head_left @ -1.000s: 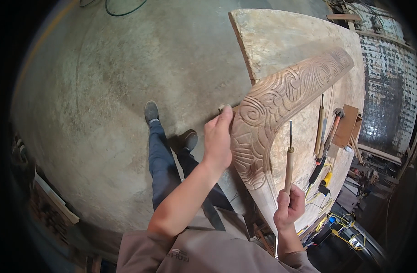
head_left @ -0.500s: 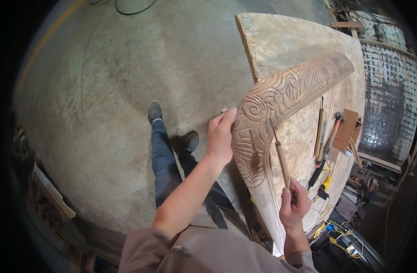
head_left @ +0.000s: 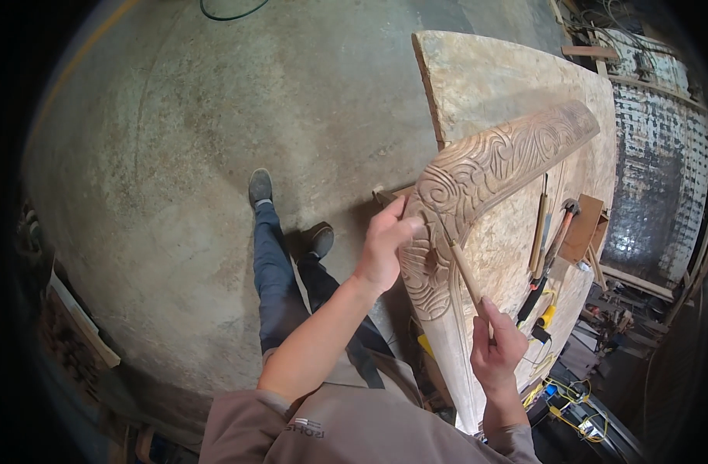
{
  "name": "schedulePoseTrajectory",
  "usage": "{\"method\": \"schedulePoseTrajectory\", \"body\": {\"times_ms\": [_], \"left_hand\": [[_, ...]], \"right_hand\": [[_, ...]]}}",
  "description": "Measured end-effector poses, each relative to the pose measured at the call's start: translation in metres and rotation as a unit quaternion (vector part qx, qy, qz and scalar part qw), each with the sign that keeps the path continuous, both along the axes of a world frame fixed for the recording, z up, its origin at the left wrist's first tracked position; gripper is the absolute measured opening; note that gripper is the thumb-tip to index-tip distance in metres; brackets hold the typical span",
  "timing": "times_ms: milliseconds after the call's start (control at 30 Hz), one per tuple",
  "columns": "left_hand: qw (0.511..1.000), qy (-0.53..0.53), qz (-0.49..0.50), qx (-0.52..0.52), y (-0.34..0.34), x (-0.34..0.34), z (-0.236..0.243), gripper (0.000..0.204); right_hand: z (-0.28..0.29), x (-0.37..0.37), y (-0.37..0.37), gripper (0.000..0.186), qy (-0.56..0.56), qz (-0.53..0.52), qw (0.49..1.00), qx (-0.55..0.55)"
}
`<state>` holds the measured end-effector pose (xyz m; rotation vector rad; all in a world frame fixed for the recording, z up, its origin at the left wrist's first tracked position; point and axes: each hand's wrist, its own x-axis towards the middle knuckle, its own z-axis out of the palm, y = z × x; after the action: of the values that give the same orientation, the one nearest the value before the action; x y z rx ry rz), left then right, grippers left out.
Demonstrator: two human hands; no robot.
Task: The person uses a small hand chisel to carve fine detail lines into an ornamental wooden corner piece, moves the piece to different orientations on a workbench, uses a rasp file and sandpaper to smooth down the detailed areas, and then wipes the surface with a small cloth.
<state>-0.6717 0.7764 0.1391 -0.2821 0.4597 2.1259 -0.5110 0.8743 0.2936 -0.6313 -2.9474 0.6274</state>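
A curved brown wooden piece (head_left: 508, 151), carved with swirls and scrolls, lies across the pale wooden workbench (head_left: 501, 66). My left hand (head_left: 386, 243) grips its left edge at the bend, thumb on the carved face and the other fingers partly hidden at the side. In my right hand (head_left: 499, 348) is a carving chisel (head_left: 467, 272) with a long wooden handle, held near its back end. The chisel slants up and left, its front end over the carved grooves near the bend. Whether the tip touches the wood I cannot tell.
Right of the carving lie other wooden-handled chisels (head_left: 539, 232), a hammer (head_left: 561, 236), a small brown wooden box (head_left: 583, 229) and a yellow tool (head_left: 547, 315). Yellow cords (head_left: 574, 417) tangle at the lower right. Concrete floor (head_left: 176, 193) spreads to the left.
The chisel's tip has come down and left onto the carved area near the bend. My left thumb has shifted further over the carved face.
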Motion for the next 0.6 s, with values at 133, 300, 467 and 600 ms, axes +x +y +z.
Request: {"method": "schedulePoseTrajectory", "body": {"times_ms": [133, 300, 467, 600], "left_hand": [[0.997, 0.039, -0.039, -0.055, 0.007, -0.001, 0.007, 0.066], [0.994, 0.008, -0.101, -0.034, 0.007, -0.007, -0.001, 0.059], [0.993, -0.004, -0.105, -0.058, 0.01, 0.0, -0.003, 0.055], [0.991, -0.088, -0.078, -0.061, 0.007, 0.006, -0.009, 0.049]], "right_hand": [[0.004, -0.009, 0.001, 0.045, -0.029, 0.021, 0.999, 0.038], [0.014, -0.018, -0.007, 0.045, -0.052, 0.049, 0.993, 0.09], [0.017, -0.026, -0.013, 0.044, -0.055, 0.085, 0.982, 0.159], [0.011, -0.028, -0.011, 0.033, 0.072, -0.111, 0.98, 0.149]]}}
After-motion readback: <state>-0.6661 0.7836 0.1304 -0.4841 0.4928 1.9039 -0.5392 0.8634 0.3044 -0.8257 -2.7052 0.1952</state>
